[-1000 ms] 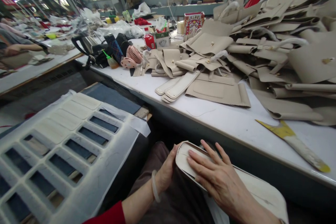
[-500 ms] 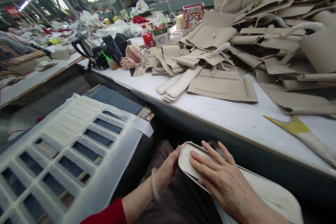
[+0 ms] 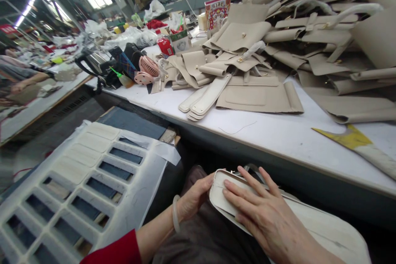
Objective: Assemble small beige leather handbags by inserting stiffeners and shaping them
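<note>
A long cream bag [image 3: 328, 225] with a rounded end and a raised rim lies on its side across my lap, base panel upward. My left hand [image 3: 196, 198] is closed round its near-left rounded end, thumb on the rim and the other fingers mostly out of sight beneath. On the panel my right hand [image 3: 262, 210] lies flat, fingers stretched and spread towards that end. Behind my right fingers a grey curved strap [image 3: 253, 170] and a small metal fitting partly show. The bag's underside is hidden.
At left stands a white plastic frame [image 3: 140, 189] with rectangular openings, several holding cream panels. The white table [image 3: 241, 132] bears beige bag pieces [image 3: 262, 95], cream straps [image 3: 210, 95], a pink fan [image 3: 147, 70] and a yellow-ended tool [image 3: 349, 136]. A co-worker's arm [image 3: 27, 80] shows far left.
The view has shifted slightly, so the table things sit a little further left and higher. Both hands keep the same hold on the bag, whose far end has moved slightly right.
</note>
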A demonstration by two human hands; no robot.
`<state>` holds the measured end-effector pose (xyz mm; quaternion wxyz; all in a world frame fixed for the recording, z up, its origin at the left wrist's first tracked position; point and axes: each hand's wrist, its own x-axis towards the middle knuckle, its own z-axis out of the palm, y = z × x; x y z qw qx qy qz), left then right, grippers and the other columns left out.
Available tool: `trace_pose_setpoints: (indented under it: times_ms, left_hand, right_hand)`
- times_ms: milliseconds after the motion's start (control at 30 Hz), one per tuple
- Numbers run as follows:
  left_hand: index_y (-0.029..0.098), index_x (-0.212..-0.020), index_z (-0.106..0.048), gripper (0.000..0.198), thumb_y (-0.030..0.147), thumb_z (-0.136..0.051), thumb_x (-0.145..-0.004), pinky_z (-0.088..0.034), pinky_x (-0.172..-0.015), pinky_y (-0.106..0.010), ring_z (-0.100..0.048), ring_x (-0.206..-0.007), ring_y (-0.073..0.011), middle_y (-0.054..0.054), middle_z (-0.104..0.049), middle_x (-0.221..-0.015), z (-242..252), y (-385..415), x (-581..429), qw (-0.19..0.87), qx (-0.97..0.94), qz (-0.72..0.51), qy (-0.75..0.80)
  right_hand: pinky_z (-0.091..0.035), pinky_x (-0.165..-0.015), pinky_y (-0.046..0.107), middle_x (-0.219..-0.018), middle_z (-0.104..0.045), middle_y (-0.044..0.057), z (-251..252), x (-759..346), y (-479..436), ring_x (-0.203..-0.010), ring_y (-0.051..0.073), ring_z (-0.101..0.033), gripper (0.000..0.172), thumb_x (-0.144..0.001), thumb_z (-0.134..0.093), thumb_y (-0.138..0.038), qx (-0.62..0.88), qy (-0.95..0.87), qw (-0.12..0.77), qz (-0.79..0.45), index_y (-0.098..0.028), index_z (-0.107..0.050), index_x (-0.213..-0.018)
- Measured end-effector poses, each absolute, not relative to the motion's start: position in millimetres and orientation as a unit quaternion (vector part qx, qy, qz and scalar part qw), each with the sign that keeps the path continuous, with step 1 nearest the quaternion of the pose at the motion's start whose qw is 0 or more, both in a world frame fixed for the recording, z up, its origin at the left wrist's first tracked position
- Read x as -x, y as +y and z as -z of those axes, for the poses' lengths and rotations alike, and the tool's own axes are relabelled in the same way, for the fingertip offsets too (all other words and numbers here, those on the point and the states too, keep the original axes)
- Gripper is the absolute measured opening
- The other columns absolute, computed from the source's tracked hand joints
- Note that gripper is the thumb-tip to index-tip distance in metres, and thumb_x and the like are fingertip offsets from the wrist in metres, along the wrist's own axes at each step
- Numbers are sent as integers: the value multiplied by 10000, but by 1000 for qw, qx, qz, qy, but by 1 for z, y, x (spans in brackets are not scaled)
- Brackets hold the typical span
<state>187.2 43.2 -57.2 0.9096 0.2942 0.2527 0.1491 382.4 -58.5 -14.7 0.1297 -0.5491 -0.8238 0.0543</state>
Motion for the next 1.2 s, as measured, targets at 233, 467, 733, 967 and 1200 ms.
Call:
trace_pose_setpoints:
  times_ms: [233,467,733,967,1200]
  left_hand:
    - [164,-1378,-521,511,386,-575,-921,-318,-1113,-446,-469,-1310,-316,-126,-523,-1420,50,57,-185,866,-398,-124,275]
    - [186,-1352,-547,434,337,-546,-945,-373,-1075,-394,-491,-1290,-290,-101,-562,-1379,45,61,-188,801,-494,-109,321]
    - [218,-1353,-512,460,397,-567,-933,-378,-1063,-413,-520,-1249,-288,-106,-561,-1371,60,50,-197,815,-462,-151,316]
    - [216,-1455,-362,688,626,-466,-913,-391,-1042,-480,-566,-1196,-306,-156,-563,-1344,50,49,-199,867,-387,-97,300]
    - [242,-1290,-552,419,413,-578,-909,-283,-1134,-459,-402,-1332,-278,-80,-466,-1429,22,52,-208,406,-830,-208,320]
  right_hand:
    - [87,-1158,523,-1491,-431,-98,21,-383,-59,-1447,314,-222,504,-878,-545,-230,547,-822,150,-51,-324,-488,-1370]
    - [100,-1152,564,-1481,-431,-133,25,-383,-56,-1428,341,-231,482,-857,-539,-201,551,-818,162,-37,-290,-530,-1331]
    - [152,-1153,516,-1426,-517,-105,14,-374,-59,-1447,279,-238,545,-815,-499,-82,592,-771,183,-144,-302,-513,-1313]
    - [31,-1170,612,-1326,-618,-25,-3,-371,-58,-1458,262,-221,526,-703,-552,-81,631,-658,276,-305,-296,-622,-1178]
    - [-337,-1115,522,-1185,-700,68,-15,-389,-68,-1201,254,-582,282,-749,-654,-240,503,-276,707,-413,-221,-699,-1026]
